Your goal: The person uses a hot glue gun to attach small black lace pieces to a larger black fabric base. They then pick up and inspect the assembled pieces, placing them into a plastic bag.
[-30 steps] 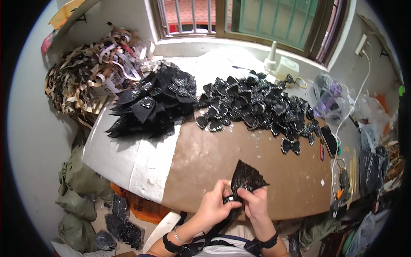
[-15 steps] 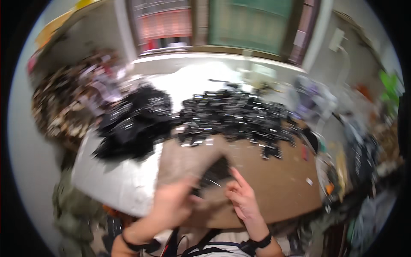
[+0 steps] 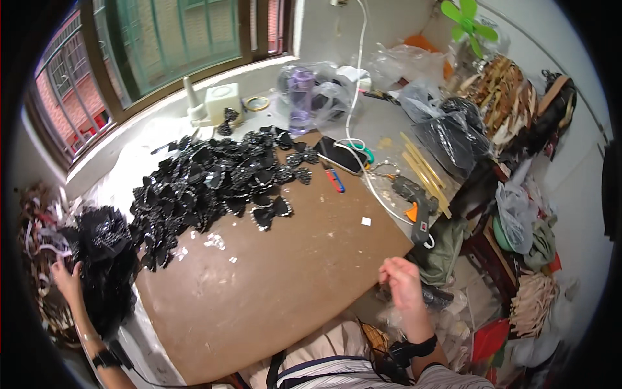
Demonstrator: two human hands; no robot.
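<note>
Reaching far left of the brown tabletop [image 3: 278, 285], the left hand [image 3: 65, 275] touches the black fabric pile [image 3: 103, 259]; its grip cannot be told. The right hand [image 3: 402, 282] hovers off the tabletop's right edge, fingers loosely curled, holding nothing.

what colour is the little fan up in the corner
Bright green blades on the fan, clearest in the head view.

black sequinned bows [image 3: 220, 178], brown tabletop [image 3: 291, 285], green fan [image 3: 468, 18]

- Daylight comes through the window [image 3: 175, 45] at upper left; the scene is bright and evenly lit.
- The pale sill [image 3: 129, 149] is washed out by glare.
- Shadows on the brown worktop [image 3: 291, 272] are soft.
- Fisheye distortion bends straight edges; the corners are black.
- Focus is sharp, with slight softness toward the rim.
</note>
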